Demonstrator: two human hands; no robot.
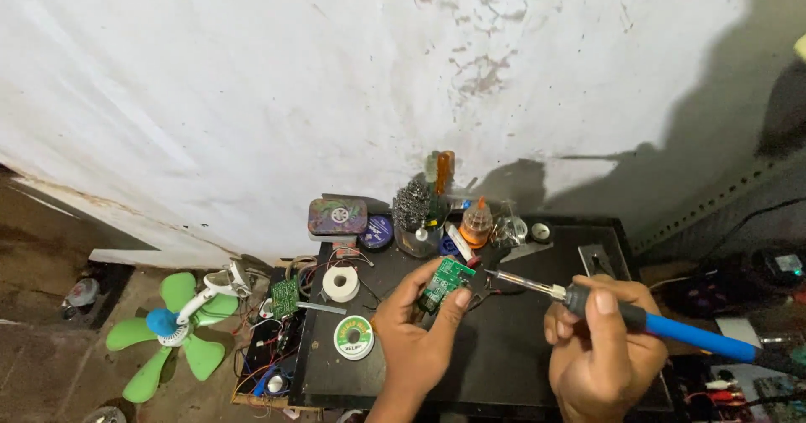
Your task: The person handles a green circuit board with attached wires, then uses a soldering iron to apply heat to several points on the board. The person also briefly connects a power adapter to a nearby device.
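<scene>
My left hand (416,339) holds a small green circuit board (445,280) tilted up above a black work mat (504,347). My right hand (600,347) grips a soldering iron (638,318) with a blue handle, held like a pen. Its metal tip (508,279) points left and sits just right of the board's edge, close to touching it.
On the mat lie a solder spool (354,337), a white tape roll (341,284), a wire-wool tip cleaner (411,206), a flux tin (377,232) and small bottles. A second green board (285,297) and loose wires sit left. A green fan (172,331) lies on the floor. A white wall stands behind.
</scene>
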